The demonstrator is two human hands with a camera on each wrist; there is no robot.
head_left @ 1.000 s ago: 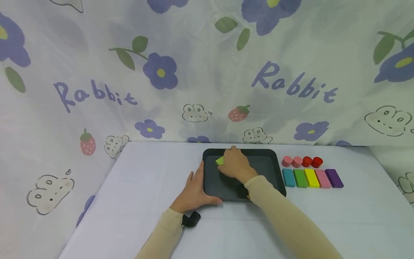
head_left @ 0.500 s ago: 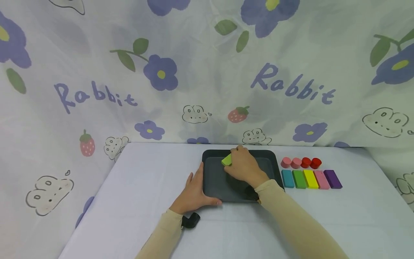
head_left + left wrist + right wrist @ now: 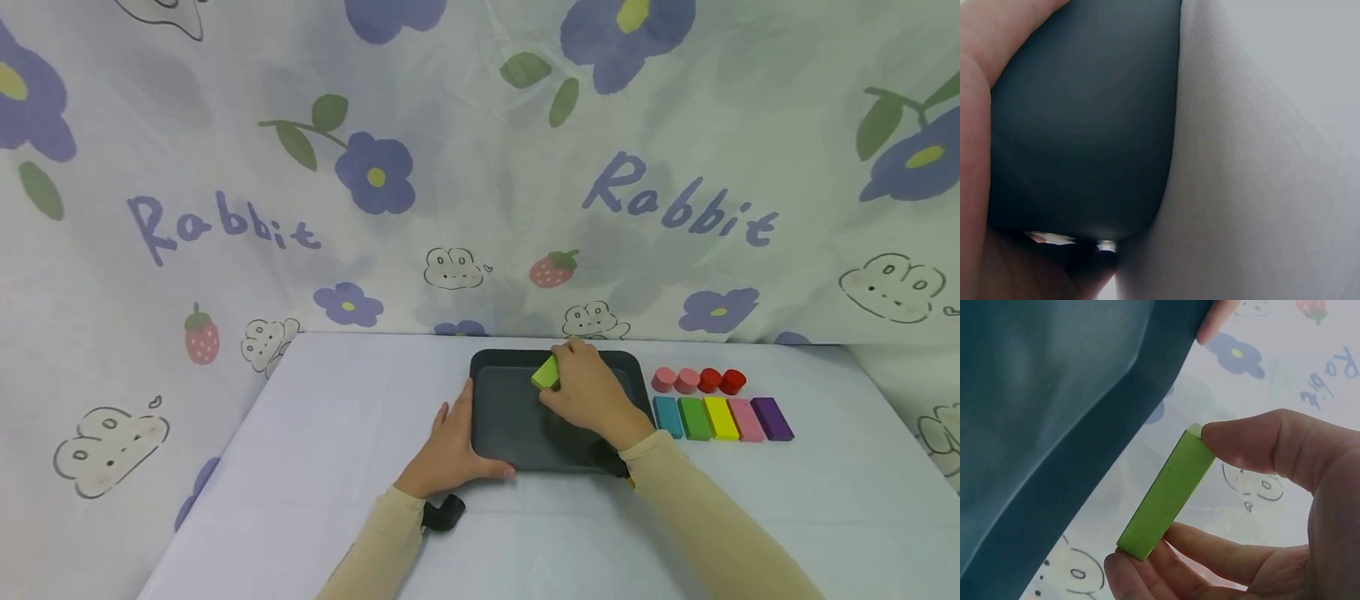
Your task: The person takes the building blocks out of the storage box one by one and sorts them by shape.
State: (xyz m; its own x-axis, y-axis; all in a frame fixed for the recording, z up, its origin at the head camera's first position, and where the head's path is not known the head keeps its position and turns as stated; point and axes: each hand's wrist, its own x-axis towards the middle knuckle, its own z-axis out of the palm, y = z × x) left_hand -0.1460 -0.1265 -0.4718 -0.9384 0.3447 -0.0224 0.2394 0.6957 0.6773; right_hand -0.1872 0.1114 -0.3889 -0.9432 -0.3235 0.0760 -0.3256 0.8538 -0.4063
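Note:
In the head view my right hand (image 3: 591,393) pinches a light green block (image 3: 547,373) over the dark tray (image 3: 504,429). Seen from the right wrist, the thumb presses one end of the narrow block (image 3: 1167,494) and fingertips bear on the opposite end. My left hand (image 3: 448,448) rests against the tray's front left corner, its fingers straight along the left side and the thumb along the front edge. The left wrist view shows the tray (image 3: 1091,119) close up, between that hand and the white cloth. My right hand and forearm hide part of the tray.
Right of the tray stand two pink cylinders (image 3: 675,381) and two red cylinders (image 3: 722,382). In front of them lies a row of blocks: blue (image 3: 667,417), green (image 3: 694,418), yellow (image 3: 721,418), pink (image 3: 746,419) and purple (image 3: 772,418). A printed curtain (image 3: 480,167) hangs behind.
My right hand has moved to the right over the tray, carrying the light green block from the left part towards the middle. The left hand has stayed at the tray's corner.

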